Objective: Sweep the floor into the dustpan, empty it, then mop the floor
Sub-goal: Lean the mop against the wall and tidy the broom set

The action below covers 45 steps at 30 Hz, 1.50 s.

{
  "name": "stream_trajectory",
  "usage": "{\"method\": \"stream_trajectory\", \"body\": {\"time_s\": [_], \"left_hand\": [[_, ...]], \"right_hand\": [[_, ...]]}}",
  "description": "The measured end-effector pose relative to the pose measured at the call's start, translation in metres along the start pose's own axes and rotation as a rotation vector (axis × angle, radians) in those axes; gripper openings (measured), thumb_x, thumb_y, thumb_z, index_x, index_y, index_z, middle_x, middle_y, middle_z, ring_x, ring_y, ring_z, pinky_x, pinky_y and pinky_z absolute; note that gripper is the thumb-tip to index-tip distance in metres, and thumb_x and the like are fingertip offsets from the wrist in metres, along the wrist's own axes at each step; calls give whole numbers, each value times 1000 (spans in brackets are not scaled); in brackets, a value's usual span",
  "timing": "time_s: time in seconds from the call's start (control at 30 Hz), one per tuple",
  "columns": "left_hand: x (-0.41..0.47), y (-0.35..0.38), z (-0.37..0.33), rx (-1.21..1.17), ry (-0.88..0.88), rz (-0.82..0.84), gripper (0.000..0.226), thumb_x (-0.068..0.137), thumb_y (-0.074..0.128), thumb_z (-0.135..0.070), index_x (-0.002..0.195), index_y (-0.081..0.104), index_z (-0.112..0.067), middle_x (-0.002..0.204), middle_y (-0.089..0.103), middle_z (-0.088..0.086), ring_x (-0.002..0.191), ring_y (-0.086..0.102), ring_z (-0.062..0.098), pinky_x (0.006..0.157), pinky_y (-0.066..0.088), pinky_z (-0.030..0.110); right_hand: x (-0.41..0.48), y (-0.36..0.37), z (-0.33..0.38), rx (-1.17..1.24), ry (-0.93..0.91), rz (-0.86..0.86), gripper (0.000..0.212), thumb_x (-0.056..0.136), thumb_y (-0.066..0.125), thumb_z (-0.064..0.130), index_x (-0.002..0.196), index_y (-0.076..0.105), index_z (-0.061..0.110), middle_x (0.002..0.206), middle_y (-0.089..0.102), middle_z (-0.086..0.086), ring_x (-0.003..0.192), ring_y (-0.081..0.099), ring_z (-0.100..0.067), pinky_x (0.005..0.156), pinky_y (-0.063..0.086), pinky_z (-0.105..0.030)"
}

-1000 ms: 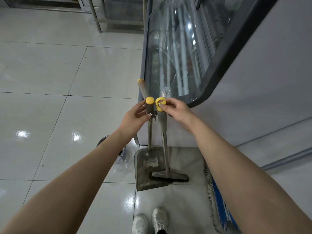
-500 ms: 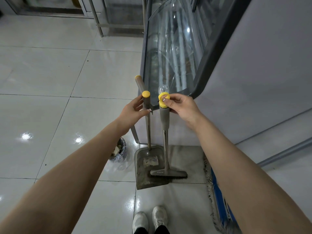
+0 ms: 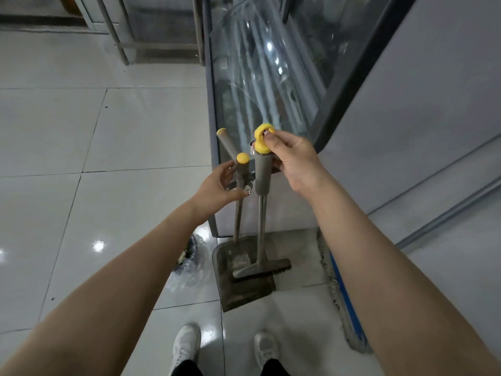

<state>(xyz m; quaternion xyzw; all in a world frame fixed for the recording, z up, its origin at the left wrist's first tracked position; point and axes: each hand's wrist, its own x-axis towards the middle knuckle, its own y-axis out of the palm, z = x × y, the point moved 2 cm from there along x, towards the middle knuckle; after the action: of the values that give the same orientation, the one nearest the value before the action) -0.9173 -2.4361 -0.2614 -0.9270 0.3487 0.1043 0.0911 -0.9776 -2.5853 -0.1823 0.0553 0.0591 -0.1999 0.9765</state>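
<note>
1. Left hand [image 3: 217, 187]: forearm stretched forward, fingers loosely curled round the dustpan [image 3: 244, 294] handle below its yellow cap.
2. The grey, dusty dustpan stands on the floor [image 3: 108, 145]. The broom [image 3: 262, 172] is at its 3 o'clock, bristles resting in the pan.
3. Right hand [image 3: 295, 161], at the left's 1 o'clock: fingers pinch the broom's yellow top loop.

A broom [image 3: 262, 180] and a dustpan [image 3: 245, 294] are held upright beside a glass display case [image 3: 252, 77].
The yellow loop at the top of the broom is pinched by the right hand [image 3: 294, 158], and the brush head is laid across the dustpan's tray below both hands. The dustpan's yellow-capped stem is clasped between thumb and fingers of the left hand [image 3: 215, 187], just beside the broom. A yellow-tipped pole [image 3: 227, 143] is seen leaning behind the left hand. A lined bin [image 3: 189, 253] is partly hidden by the left forearm, a fringed mop [image 3: 336, 289] by the right forearm.
</note>
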Motion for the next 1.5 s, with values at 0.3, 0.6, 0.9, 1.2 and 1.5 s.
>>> {"method": "stream_trajectory", "body": {"time_s": [0.3, 0.6, 0.9, 1.2, 1.5], "left_hand": [[12, -30, 16, 142, -1, 229, 88, 77, 75, -8, 148, 23, -15, 150, 35, 5, 137, 34, 17, 106, 35, 30], [41, -12, 38, 298, 15, 226, 94, 73, 80, -26, 148, 25, -15, 147, 41, 3, 135, 38, 19, 110, 34, 35], [67, 4, 55, 473, 81, 50, 83, 63, 85, -37, 130, 40, -17, 126, 57, 2, 114, 55, 20, 87, 44, 26], [69, 8, 57, 646, 181, -20, 60, 63, 83, -42, 100, 39, -23, 92, 56, -8, 85, 57, 14, 72, 50, 29], [73, 3, 54, 647, 186, 27, 55, 65, 81, -42, 94, 38, -22, 84, 54, -5, 78, 55, 17, 65, 46, 30]], "right_hand": [[6, 22, 11, 17, -112, -192, 22, 91, 55, 39, 96, 73, 26, 90, 74, 4, 93, 68, -13, 93, 51, -38], [14, 23, 28, 142, -192, -191, 25, 90, 53, 34, 87, 77, 28, 88, 74, 8, 87, 69, -8, 84, 55, -36], [20, 18, 30, 255, -219, -134, 22, 99, 44, 16, 95, 66, 18, 83, 73, 12, 82, 69, -5, 72, 55, -29], [24, 10, 19, 252, -259, -5, 49, 54, 71, 47, 94, 70, 18, 89, 73, 6, 89, 68, -8, 89, 51, -39], [21, 5, -45, -64, 63, 104, 64, 66, 75, 9, 126, 52, 13, 118, 63, 3, 107, 61, -2, 89, 50, -19]]}}
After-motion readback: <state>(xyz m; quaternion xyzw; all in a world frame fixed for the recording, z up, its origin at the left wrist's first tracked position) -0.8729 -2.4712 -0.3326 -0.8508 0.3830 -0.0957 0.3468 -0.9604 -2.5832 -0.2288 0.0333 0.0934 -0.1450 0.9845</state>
